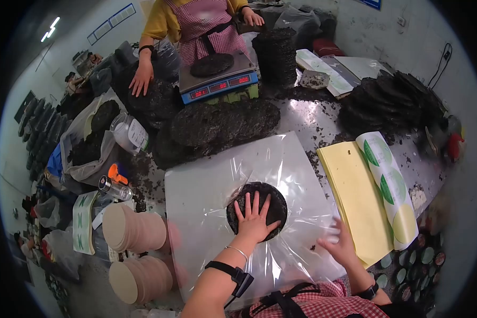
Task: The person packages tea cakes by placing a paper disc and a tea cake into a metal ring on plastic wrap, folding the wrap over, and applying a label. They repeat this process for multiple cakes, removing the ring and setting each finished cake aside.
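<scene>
My left hand lies flat with spread fingers on a round black cake of dried, flaky material that looks like seaweed. The cake rests on a stack of clear plastic sheets, whose top sheet is creased around it. To the right, my right hand hovers at the sheets' right edge, thumb and fingers apart and slightly blurred. Beside that hand is a pile of yellow paper, with a bundle of green-and-white printed labels on its right side.
Stacks of round paper discs stand at left, near a glass bottle and a plastic jar. More black cakes lie beyond the sheets. Across the table a person in a checked apron stands behind a digital scale.
</scene>
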A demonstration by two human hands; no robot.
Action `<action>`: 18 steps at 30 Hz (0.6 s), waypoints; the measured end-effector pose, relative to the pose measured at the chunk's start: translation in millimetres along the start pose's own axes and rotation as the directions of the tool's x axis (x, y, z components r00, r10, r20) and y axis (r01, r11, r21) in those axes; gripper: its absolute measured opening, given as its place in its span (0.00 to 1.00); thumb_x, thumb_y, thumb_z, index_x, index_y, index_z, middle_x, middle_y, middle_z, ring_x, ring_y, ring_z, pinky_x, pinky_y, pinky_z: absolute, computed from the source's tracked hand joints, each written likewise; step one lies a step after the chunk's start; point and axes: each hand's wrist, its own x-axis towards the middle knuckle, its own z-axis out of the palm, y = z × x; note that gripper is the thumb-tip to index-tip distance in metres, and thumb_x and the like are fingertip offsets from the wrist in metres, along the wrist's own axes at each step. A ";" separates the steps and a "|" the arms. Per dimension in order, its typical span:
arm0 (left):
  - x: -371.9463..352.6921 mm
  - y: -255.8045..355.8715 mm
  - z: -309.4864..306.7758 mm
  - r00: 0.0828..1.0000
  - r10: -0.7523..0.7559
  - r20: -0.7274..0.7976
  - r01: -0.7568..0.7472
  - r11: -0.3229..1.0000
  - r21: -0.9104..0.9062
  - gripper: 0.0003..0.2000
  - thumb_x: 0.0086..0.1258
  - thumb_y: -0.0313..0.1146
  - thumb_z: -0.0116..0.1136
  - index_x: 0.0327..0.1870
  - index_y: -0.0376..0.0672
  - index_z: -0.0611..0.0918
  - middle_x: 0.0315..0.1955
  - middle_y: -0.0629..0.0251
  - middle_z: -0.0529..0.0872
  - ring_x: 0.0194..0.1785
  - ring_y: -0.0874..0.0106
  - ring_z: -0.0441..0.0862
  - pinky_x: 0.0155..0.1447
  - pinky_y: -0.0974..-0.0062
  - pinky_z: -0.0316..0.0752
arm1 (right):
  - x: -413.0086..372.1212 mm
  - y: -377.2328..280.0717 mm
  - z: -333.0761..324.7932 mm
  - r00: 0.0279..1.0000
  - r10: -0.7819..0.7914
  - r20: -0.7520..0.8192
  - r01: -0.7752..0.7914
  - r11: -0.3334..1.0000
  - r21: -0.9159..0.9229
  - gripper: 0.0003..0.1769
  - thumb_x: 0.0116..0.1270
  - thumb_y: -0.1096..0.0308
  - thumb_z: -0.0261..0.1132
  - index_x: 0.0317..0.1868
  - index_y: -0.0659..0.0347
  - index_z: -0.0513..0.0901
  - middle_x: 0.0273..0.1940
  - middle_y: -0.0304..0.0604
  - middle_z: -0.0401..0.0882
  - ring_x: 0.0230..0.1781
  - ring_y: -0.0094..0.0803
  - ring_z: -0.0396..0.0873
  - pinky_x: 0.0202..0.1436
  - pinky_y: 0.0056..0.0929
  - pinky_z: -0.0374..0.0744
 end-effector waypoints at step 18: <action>-221.8 44.3 43.0 0.966 -0.160 -0.203 0.013 0.814 -0.581 0.47 0.63 0.49 0.75 0.77 0.31 0.64 0.73 0.34 0.65 0.81 0.49 0.57 0.80 0.56 0.54 | 58.1 41.5 113.0 0.948 -0.312 0.069 0.223 0.799 0.558 0.87 0.40 0.60 0.87 0.82 0.58 0.21 0.82 0.56 0.51 0.84 0.49 0.46 0.84 0.47 0.48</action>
